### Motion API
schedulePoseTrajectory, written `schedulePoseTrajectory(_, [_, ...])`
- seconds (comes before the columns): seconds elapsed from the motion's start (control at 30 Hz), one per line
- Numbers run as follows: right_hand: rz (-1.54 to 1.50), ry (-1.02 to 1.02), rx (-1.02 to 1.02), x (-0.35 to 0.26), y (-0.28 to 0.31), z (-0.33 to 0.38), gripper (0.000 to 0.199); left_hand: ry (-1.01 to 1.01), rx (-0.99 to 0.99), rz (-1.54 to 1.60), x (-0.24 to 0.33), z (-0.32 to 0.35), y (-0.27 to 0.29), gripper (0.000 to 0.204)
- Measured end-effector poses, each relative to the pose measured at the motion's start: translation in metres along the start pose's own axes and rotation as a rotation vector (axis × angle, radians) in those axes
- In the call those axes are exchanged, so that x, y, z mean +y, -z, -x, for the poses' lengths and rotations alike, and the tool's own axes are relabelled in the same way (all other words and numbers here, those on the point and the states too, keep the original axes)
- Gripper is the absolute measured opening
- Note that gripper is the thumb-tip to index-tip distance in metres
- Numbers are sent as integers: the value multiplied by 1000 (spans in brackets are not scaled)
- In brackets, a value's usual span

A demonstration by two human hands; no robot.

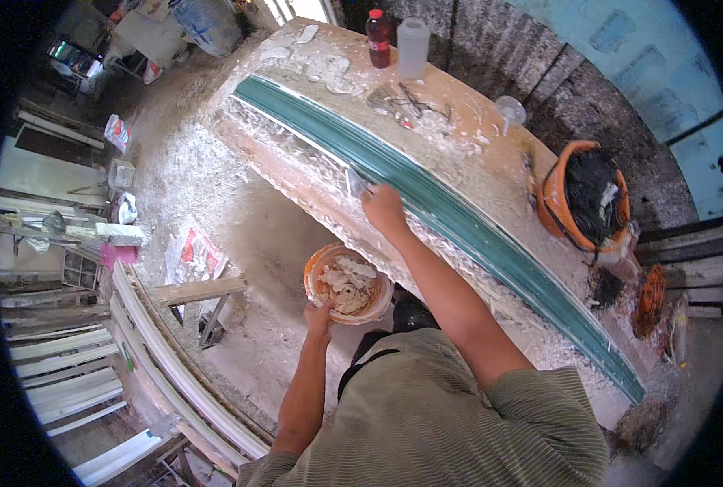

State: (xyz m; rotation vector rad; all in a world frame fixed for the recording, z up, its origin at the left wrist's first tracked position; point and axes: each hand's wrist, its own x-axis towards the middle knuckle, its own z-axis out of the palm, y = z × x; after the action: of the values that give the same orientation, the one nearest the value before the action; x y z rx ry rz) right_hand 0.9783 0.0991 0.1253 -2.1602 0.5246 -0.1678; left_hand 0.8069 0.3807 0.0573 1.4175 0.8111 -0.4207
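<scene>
A long green ribbed mould (426,191) lies lengthwise on the plaster-caked table, white residue along its edges. My right hand (384,209) is closed around a scraper (356,182), whose flat blade touches the mould's near edge. Below the table's near side, my left hand (319,315) grips the rim of an orange bucket (380,302). Lumpy off-white plaster (350,284) fills part of that bucket.
On the table's far side stand a red-capped bottle (379,40) and a translucent jug (412,49). An orange bucket with a black lining (558,195) sits at the right. White mouldings (183,357) rest on racks at the left, near a wooden trestle (203,290).
</scene>
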Motion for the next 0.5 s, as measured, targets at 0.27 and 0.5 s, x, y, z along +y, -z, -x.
schedulePoseTrajectory(0.27, [-41, -142, -44, 18, 43, 45, 36, -9, 64, -13, 64, -44, 19, 45])
schedulePoseTrajectory(0.5, [-101, -97, -35, -63, -69, -56, 32, -16, -2, -15, 121, -96, 36, 47])
